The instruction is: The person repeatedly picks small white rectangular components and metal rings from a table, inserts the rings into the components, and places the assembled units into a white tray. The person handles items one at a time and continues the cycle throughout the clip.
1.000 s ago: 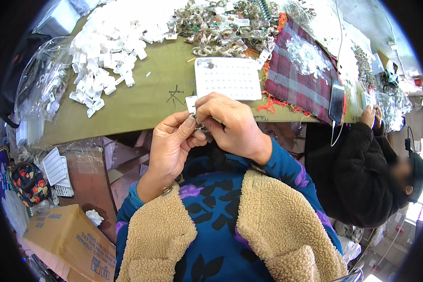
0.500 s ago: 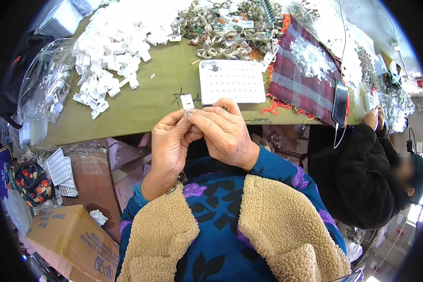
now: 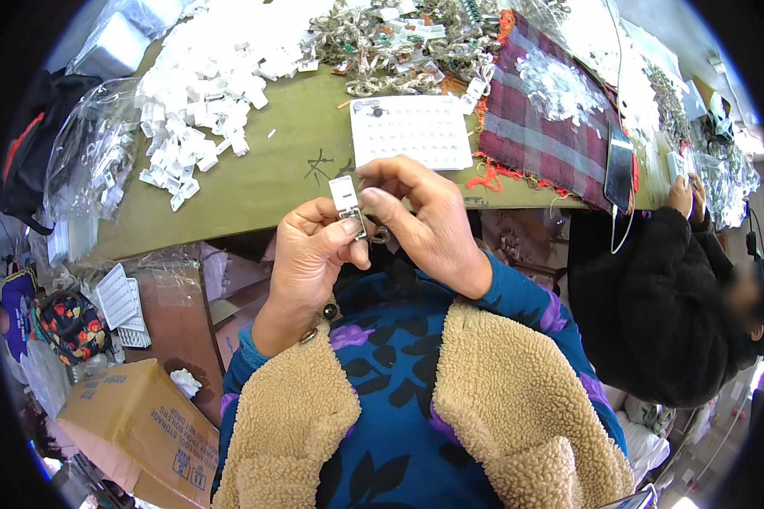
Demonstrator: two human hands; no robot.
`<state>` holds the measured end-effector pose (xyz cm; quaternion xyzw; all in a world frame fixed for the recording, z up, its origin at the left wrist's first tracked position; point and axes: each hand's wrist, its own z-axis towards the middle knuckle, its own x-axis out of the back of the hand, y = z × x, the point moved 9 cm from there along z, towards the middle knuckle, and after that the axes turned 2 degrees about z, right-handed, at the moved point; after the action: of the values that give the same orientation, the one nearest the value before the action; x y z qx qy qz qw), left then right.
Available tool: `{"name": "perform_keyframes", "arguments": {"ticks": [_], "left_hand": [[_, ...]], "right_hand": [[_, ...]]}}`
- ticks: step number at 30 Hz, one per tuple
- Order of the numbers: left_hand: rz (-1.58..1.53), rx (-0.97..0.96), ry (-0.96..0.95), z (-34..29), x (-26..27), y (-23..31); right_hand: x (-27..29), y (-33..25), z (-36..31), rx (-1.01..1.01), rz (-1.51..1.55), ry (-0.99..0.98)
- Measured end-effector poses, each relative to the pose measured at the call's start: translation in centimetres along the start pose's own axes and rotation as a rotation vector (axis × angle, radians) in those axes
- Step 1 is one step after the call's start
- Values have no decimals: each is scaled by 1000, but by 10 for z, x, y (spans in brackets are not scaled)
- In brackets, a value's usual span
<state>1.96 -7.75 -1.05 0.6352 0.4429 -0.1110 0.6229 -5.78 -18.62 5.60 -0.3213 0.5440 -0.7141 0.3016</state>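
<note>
My left hand (image 3: 306, 259) pinches a small white plastic casing (image 3: 343, 190) between thumb and fingers, holding it upright above the table's near edge. The casing has a small dark slot, and a silvery part with dark openings (image 3: 351, 222) shows at its lower end. Just right of it is my right hand (image 3: 437, 225), its thumb and index finger apart and their tips close to the casing. I cannot tell whether they touch it. A thin loop of cable (image 3: 380, 234) shows below, between the hands. Beyond them lies a white tray (image 3: 458, 154) with rows of small dimples.
White casings (image 3: 199, 114) are heaped at the far left, beside a clear plastic bag (image 3: 89, 153). Coiled cables (image 3: 390, 51) lie behind the tray. A plaid cloth (image 3: 518, 127) bears clear pieces; a phone (image 3: 619, 170) lies nearby. A co-worker (image 3: 654, 314) sits at right, a cardboard box (image 3: 140, 428) lower left.
My right hand has moved slightly right and its thumb and index finger have parted. More of the casing and its silvery lower part now show in my left hand.
</note>
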Motion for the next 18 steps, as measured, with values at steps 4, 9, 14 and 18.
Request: {"name": "perform_keyframes", "arguments": {"ticks": [4, 9, 14, 18], "left_hand": [[211, 31, 25, 0, -6, -10], [157, 121, 6, 2, -3, -23], [-402, 239, -104, -5, -15, -35], [-414, 249, -105, -5, -9, -40]], "right_hand": [[-9, 32, -6, -311, 127, -107], [0, 3, -1, 124, -84, -74], [-1, -17, -3, 302, -2, -301], [-5, -36, -21, 603, -287, -220]]}}
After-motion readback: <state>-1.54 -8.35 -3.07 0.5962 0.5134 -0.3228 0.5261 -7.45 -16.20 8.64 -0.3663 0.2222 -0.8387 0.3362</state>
